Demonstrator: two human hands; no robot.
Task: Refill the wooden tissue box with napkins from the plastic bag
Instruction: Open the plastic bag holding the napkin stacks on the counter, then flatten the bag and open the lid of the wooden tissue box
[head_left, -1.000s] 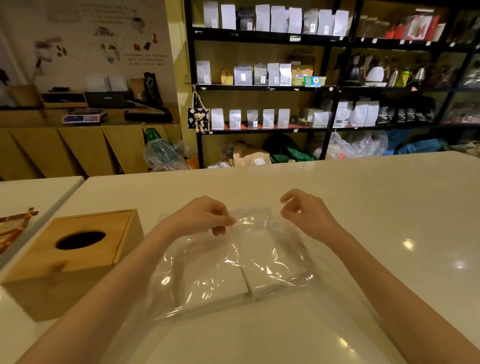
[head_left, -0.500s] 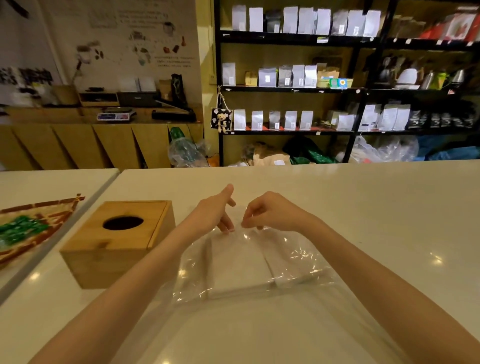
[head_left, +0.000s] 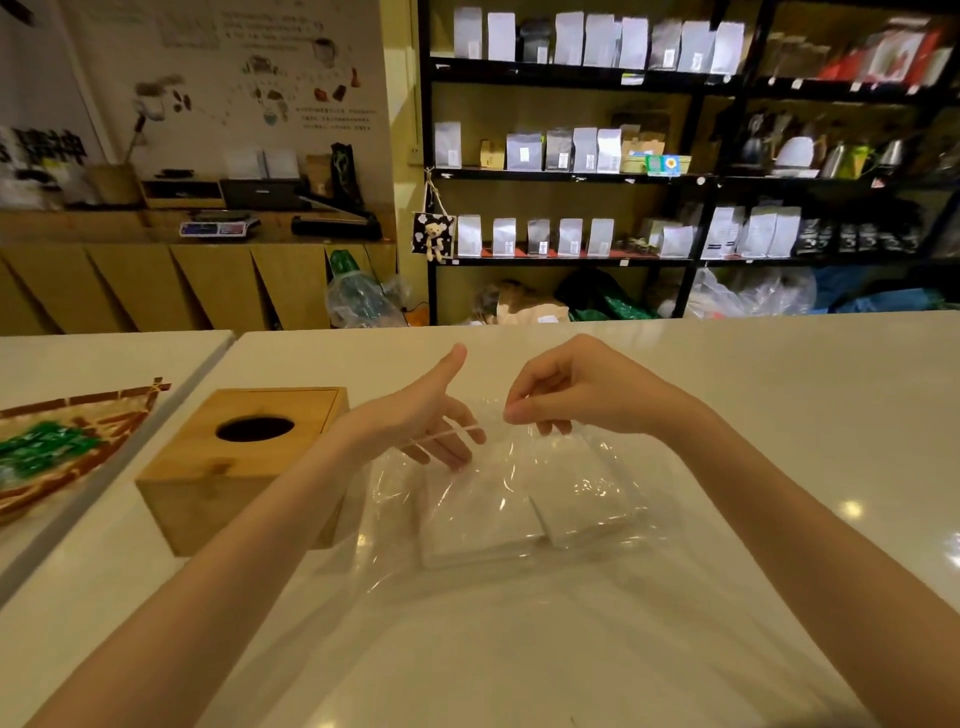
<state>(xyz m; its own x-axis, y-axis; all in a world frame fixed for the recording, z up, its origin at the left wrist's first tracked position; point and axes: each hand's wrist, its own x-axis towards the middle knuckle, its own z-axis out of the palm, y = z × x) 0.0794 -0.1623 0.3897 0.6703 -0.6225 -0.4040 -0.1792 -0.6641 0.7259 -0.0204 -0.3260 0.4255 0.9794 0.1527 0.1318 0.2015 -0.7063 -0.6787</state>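
Note:
The wooden tissue box (head_left: 208, 499) stands on the white table (head_left: 753, 415), left of centre, its lid shut and the round hole facing up. To its right lies the clear plastic bag (head_left: 519, 467) holding two stacks of white napkins (head_left: 478, 525). My left hand (head_left: 421, 421) hovers over the bag's far left corner, fingers spread and thumb up. My right hand (head_left: 582, 395) is above the bag's far edge, pinching a thin pale band (head_left: 457, 431) that stretches across my left fingers. Whether the band is still around the bag I cannot tell.
A woven tray (head_left: 78, 415) with green items sits on the neighbouring table at the left, across a narrow gap. Black shelves (head_left: 571, 171) of pouches and a wooden counter (head_left: 156, 280) stand beyond the table's far edge. The bag's loose film spreads toward me.
My hands came together over the bag's far edge, then lifted. The left hand opened, and the right now pulls a thin band taut across it. The view shifted left.

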